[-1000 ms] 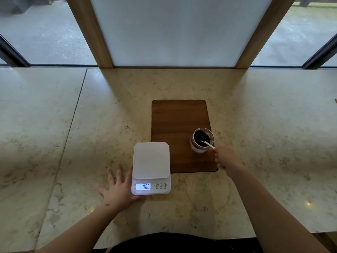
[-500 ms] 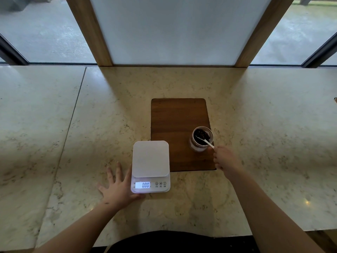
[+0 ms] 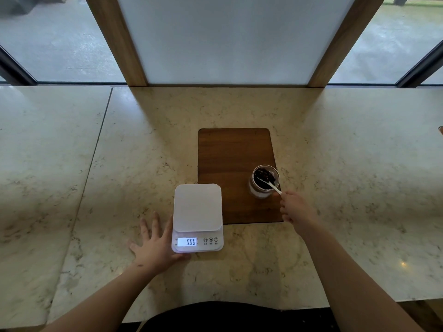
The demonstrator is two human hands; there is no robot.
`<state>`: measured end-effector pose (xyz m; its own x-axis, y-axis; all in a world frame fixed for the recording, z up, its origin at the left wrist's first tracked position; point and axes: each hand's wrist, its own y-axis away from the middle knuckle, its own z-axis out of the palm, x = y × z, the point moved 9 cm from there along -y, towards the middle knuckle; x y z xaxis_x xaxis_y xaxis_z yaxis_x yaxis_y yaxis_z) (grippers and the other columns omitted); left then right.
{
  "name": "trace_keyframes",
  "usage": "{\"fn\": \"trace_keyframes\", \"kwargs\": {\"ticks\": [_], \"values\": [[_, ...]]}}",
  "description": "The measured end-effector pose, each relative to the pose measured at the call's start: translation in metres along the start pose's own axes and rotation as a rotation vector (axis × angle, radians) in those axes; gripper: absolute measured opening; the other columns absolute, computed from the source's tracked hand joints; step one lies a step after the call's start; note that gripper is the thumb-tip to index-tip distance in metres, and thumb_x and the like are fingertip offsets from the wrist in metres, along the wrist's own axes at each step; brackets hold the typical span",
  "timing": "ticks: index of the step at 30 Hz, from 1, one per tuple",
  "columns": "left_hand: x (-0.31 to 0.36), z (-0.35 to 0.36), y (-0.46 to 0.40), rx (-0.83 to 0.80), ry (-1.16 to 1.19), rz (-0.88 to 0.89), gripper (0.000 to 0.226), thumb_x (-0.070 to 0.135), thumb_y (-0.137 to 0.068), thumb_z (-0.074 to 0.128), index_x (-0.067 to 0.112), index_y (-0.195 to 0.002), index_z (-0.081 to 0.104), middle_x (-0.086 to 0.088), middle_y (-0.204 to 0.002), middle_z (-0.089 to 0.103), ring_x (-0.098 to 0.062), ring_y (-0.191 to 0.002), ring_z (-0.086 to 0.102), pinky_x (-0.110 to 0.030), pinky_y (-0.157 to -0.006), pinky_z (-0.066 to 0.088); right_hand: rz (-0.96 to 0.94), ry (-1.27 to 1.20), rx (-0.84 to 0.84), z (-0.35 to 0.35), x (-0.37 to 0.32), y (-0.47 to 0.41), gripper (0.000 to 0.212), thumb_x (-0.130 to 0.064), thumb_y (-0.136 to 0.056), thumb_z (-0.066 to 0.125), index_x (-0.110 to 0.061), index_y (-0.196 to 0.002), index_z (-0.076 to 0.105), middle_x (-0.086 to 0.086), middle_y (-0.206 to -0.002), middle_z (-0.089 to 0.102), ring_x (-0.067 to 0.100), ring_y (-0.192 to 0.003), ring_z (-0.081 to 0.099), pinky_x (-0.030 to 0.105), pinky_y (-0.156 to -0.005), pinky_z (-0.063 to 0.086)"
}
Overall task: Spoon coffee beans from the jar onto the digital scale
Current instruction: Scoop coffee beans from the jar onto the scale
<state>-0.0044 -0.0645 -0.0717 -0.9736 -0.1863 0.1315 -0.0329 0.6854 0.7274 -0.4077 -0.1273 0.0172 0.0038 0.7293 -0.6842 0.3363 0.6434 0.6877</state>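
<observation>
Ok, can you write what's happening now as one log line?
step: scooping | right hand: holds white spoon in coffee bean jar | left hand: flat beside digital scale | platform: no beans

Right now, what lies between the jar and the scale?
Only bare wooden board, in the head view. The jar stands on it; the scale overlaps its left edge.

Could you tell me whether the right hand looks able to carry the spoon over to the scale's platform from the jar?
Probably yes: nothing stands between the jar and the scale, whose platform is bare.
</observation>
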Motion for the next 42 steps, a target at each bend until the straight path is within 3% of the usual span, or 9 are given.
{"fn": "trace_keyframes", "kwargs": {"ticks": [4, 17, 25, 30, 35, 39, 42], "values": [[0.0, 0.0, 0.0, 0.001, 0.011, 0.002, 0.14, 0.118, -0.035, 0.028, 0.056, -0.138, -0.045, -0.003, -0.154, -0.052, -0.041, -0.138, -0.05, -0.086, -0.109, -0.008, -0.004, -0.007, -0.011, -0.001, 0.001, 0.0, 0.031, -0.014, -0.102, 0.035, -0.009, -0.094, 0.064, -0.002, -0.058, 0.037, 0.008, -0.041, 0.03, 0.02, -0.031, 0.022], [0.0, 0.001, -0.001, 0.011, 0.015, 0.011, 0.139, 0.118, -0.035, 0.027, 0.056, -0.136, -0.046, -0.002, -0.153, -0.052, -0.039, -0.136, -0.053, -0.086, -0.107, -0.009, -0.014, -0.023, -0.01, -0.007, -0.001, 0.008, 0.029, -0.015, -0.103, 0.035, -0.012, -0.091, 0.061, -0.003, -0.059, 0.037, 0.007, -0.041, 0.029, 0.019, -0.032, 0.022], [-0.001, 0.0, -0.002, 0.016, 0.02, 0.002, 0.139, 0.117, -0.036, 0.029, 0.057, -0.135, -0.047, -0.003, -0.155, -0.051, -0.039, -0.136, -0.053, -0.086, -0.107, -0.01, -0.068, -0.004, -0.014, -0.005, -0.013, 0.019, 0.034, -0.014, -0.102, 0.035, -0.019, -0.073, 0.051, -0.005, -0.054, 0.035, 0.007, -0.04, 0.028, 0.02, -0.033, 0.021], [0.002, -0.004, 0.003, -0.015, -0.03, 0.018, 0.141, 0.116, -0.034, 0.024, 0.053, -0.139, -0.047, -0.005, -0.155, -0.051, -0.042, -0.138, -0.05, -0.088, -0.108, -0.003, -0.108, 0.026, -0.049, 0.004, -0.019, 0.024, 0.033, -0.014, -0.103, 0.036, -0.018, -0.076, 0.055, -0.006, -0.053, 0.037, 0.007, -0.04, 0.029, 0.02, -0.033, 0.02], [0.005, -0.004, 0.007, -0.037, -0.05, 0.013, 0.138, 0.109, -0.049, 0.035, 0.048, -0.144, -0.044, -0.007, -0.157, -0.048, -0.043, -0.139, -0.048, -0.088, -0.109, -0.001, -0.131, 0.06, -0.12, 0.026, -0.017, 0.03, 0.034, -0.019, -0.104, 0.034, -0.009, -0.098, 0.066, -0.01, -0.05, 0.038, 0.004, -0.038, 0.03, 0.019, -0.034, 0.022], [0.006, -0.003, 0.007, -0.051, -0.058, 0.008, 0.135, 0.109, -0.053, 0.037, 0.047, -0.136, -0.049, -0.009, -0.156, -0.049, -0.044, -0.139, -0.048, -0.088, -0.109, -0.001, -0.136, 0.102, -0.131, 0.043, -0.013, 0.038, 0.035, -0.02, -0.104, 0.035, -0.009, -0.097, 0.067, -0.007, -0.053, 0.039, 0.005, -0.039, 0.032, 0.02, -0.035, 0.023], [0.005, -0.001, 0.005, -0.053, -0.061, 0.013, 0.136, 0.109, -0.052, 0.036, 0.047, -0.142, -0.046, -0.009, -0.156, -0.049, -0.044, -0.138, -0.049, -0.088, -0.108, -0.001, -0.115, 0.107, -0.15, 0.056, -0.006, 0.042, 0.034, -0.019, -0.104, 0.035, -0.008, -0.097, 0.067, -0.005, -0.055, 0.039, 0.005, -0.039, 0.032, 0.02, -0.035, 0.024]]}}
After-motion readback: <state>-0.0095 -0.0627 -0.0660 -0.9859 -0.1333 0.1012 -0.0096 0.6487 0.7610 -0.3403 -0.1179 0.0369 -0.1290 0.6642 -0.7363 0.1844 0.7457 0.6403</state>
